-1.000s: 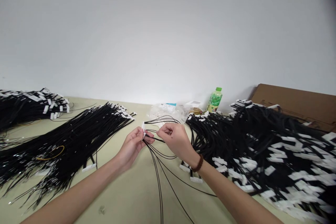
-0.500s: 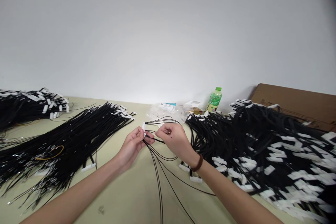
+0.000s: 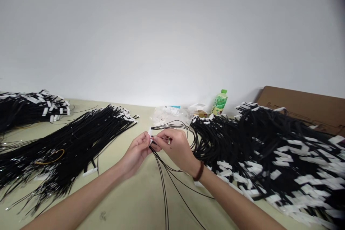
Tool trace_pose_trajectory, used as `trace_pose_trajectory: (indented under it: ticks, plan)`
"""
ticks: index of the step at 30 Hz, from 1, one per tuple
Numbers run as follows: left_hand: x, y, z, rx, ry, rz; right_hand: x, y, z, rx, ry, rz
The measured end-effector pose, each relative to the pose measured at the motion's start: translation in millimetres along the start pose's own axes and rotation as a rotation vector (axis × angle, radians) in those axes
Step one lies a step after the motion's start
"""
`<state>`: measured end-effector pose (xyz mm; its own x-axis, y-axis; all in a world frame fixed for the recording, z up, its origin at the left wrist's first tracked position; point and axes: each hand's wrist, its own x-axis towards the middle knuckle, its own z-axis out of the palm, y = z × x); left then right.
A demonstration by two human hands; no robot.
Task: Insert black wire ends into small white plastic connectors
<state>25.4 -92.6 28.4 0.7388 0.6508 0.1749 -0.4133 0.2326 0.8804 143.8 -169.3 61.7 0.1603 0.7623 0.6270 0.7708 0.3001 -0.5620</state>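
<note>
My left hand (image 3: pixel 140 148) is closed on a white plastic connector (image 3: pixel 150 132), thumb on its near face. Several thin black wires (image 3: pixel 165 172) run out of the connector; some loop to the right, others hang down toward me over the table. Close against the connector's right side, my right hand (image 3: pixel 174 147) pinches a black wire between thumb and forefinger. The wire's tip is hidden by the fingers, so I cannot tell whether it sits inside the connector. A brown band (image 3: pixel 198 171) circles my right wrist.
A bundle of black wires (image 3: pixel 81 133) with white connectors lies left, another pile (image 3: pixel 35 111) behind it. At right is a large heap of black wire harnesses (image 3: pixel 242 143). A clear plastic bag (image 3: pixel 169 115), a green-capped bottle (image 3: pixel 219 102) and brown cardboard (image 3: pixel 302 106) stand near the wall.
My right hand has moved left, bringing its pinching fingers up to the connector. The left hand and connector have shifted slightly right. More wire now loops out at the connector's upper right.
</note>
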Motion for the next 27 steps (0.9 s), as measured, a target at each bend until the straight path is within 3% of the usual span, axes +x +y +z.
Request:
trace_pose_trajectory:
  ticks: [8,11,15,20,27]
  plan:
    - [-2.0,-0.9,4.1,-0.012,0.008,0.012,-2.2,-1.3,1.1,-0.101,-0.019,-0.055]
    - [-0.6,-1.5,3.7,-0.037,0.022,-0.005,-2.7,3.6,3.2,-0.170,0.044,-0.110]
    - [4.5,1.3,-1.4,-0.097,0.073,0.004,-3.2,12.9,2.7,-0.412,0.154,-0.366]
    - [9.2,10.1,-6.6,-0.197,0.168,0.031,-2.7,23.6,0.8,-0.551,0.092,-0.800]
    - [9.8,9.2,-8.6,-0.253,0.131,0.021,-3.6,30.1,4.6,-0.544,0.112,-0.840]
